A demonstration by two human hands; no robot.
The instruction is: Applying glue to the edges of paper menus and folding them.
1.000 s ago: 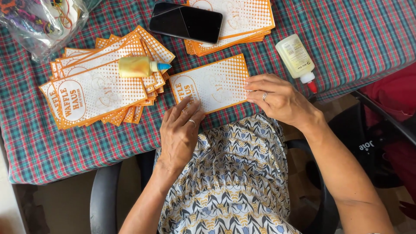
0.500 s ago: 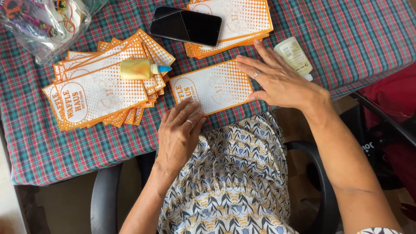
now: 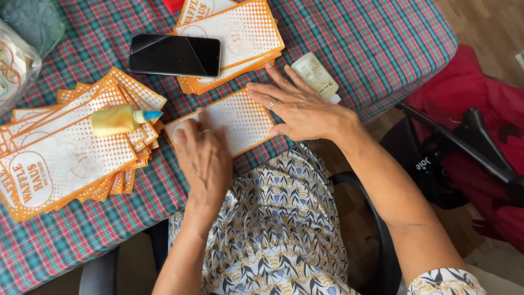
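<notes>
Left hand (image 3: 203,158): your grip is flat and open, pressing the orange-bordered card (image 3: 236,121).
Right hand (image 3: 297,106): flat, open, on the card's right edge.
Bench (image 3: 376,49): plaid-covered.

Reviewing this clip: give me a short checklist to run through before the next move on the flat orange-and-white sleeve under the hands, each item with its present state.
1. Left hand flat on the sleeve: ok.
2. Right hand pressing its right end: ok.
3. Sleeve fully on the plaid tablecloth, not overhanging: ok.
4. Sleeve apart from the fanned stack on the left: ok.
5. Yellow glue bottle capped, lying on that stack: ok.
6. Clear bottle beside the right hand closed: cannot tell.
</notes>
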